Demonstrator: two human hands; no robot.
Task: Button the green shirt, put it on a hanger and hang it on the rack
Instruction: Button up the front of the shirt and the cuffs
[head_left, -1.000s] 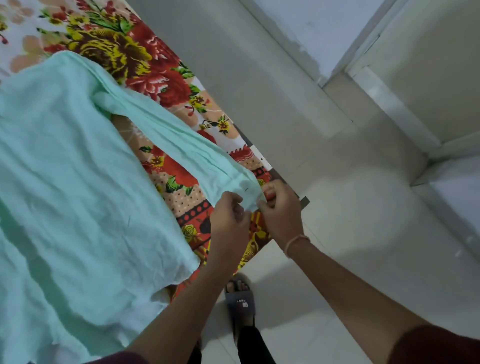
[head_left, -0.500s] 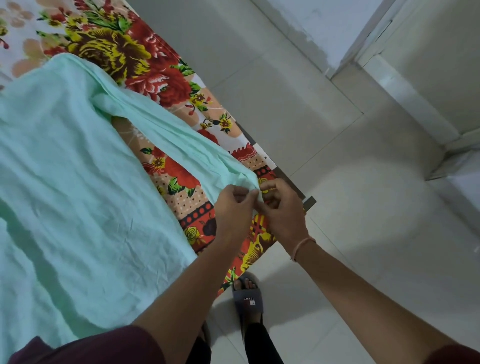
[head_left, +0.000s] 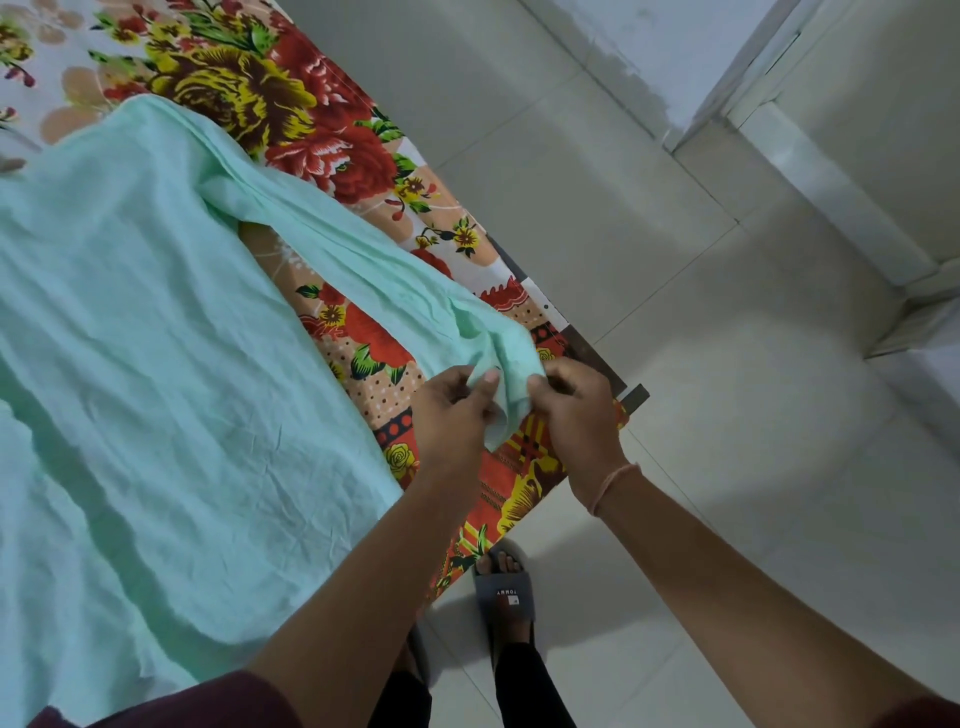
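The mint-green shirt (head_left: 156, 364) lies spread over the left of a bed, with one long sleeve (head_left: 363, 260) stretched toward the bed's near right corner. My left hand (head_left: 452, 410) and my right hand (head_left: 576, 410) both pinch the sleeve's cuff (head_left: 511, 371) just above that corner. The cuff is bunched between my thumbs and fingers, and any button there is hidden. No hanger or rack is in view.
The bed carries a floral sheet (head_left: 311, 130) in red, yellow and green. Its corner (head_left: 634, 395) juts out by my right hand. Pale floor tiles (head_left: 675, 260) lie to the right, with a white raised step (head_left: 831, 182) at the upper right. My sandalled foot (head_left: 506, 592) stands beside the bed.
Both hands stay on the cuff. They have turned and spread it slightly, so more green fabric shows between them. The view has shifted a little.
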